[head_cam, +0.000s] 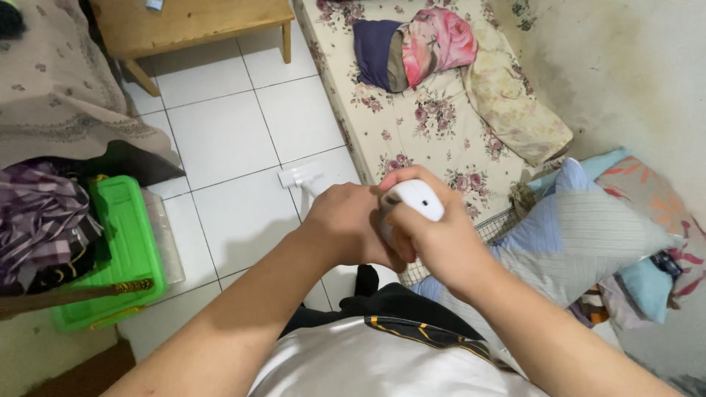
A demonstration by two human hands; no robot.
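Note:
Both my hands grip a white stick vacuum cleaner. My right hand (434, 239) wraps the rounded white handle top (415, 198). My left hand (346, 224) clasps the body just below and to the left of it. The white shaft runs down and away to a flat white floor head (298, 176), which rests on the white tiled floor (228, 140) beside the edge of a floral mattress (419, 125). Most of the shaft is hidden behind my left hand.
A green plastic box lid (129, 250) lies at the left beside a pile of checked clothes (40, 220). A wooden table (184, 22) stands at the far end. Pillows (581, 235) and a rolled blanket (412, 48) lie on the right; a stained wall (632, 66) closes that side.

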